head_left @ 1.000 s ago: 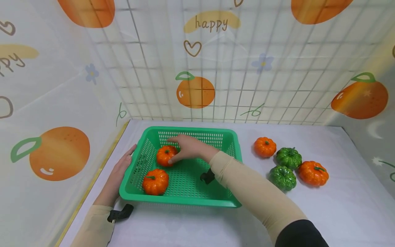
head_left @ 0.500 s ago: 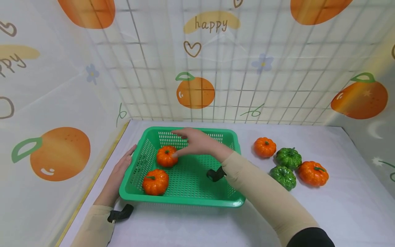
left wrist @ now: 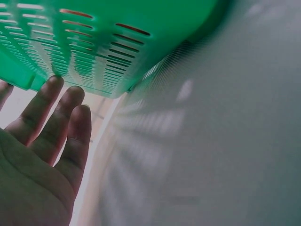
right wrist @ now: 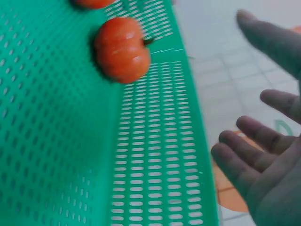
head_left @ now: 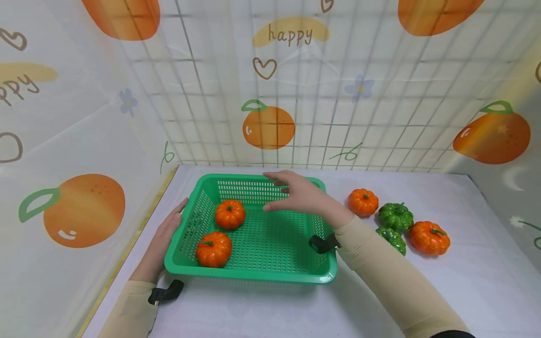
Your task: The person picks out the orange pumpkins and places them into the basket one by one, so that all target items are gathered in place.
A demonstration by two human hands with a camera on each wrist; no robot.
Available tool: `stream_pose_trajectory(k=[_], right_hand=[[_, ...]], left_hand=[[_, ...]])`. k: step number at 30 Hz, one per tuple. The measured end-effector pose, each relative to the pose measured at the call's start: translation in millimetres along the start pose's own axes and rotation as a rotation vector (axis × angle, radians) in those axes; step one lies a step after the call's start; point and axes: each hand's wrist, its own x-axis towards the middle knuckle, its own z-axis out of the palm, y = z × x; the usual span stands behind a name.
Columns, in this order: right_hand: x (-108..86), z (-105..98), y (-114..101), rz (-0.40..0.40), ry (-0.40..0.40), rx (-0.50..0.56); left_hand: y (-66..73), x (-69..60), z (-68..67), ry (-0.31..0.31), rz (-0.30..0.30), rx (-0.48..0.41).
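Note:
A green plastic basket [head_left: 249, 271] with slotted walls stands on the table. Inside, along its left side, sit two small orange pumpkins, one toward the back [head_left: 230, 214] and one toward the front [head_left: 213, 249]. My left hand [head_left: 162, 237] rests against the basket's left wall; in the left wrist view its fingers [left wrist: 49, 113] are fairly straight, with fingertips at the slotted wall. My right hand [head_left: 302, 195] hovers over the basket's back right part, thumb and fingers spread, holding nothing. The right wrist view shows that hand [right wrist: 268, 155] apart from the pumpkin [right wrist: 123, 51] in the basket.
Right of the basket lie an orange pumpkin [head_left: 362, 202], a green pumpkin [head_left: 395, 217], another green pumpkin [head_left: 393, 240] partly hidden by the right sleeve, and a larger orange pumpkin [head_left: 428, 238]. A patterned curtain [head_left: 313, 117] hangs behind the white table [head_left: 270, 310].
My right hand has let go of the back orange pumpkin and moved up and right, away from it. My left hand stays at the basket's left side.

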Motion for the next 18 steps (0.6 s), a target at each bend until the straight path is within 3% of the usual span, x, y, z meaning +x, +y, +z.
stream_pose_trajectory(k=[9,18], right_hand=[[-27.2,-29.0,4.2,0.031,0.063,-0.022],[-55.6,-48.8,14.3,0.085,0.129,0.063]], left_hand=[[0.5,-0.3,-1.1,0.014,-0.010,0.033],[0.7,-3.6,0.5,0.023,-0.014,0.062]])
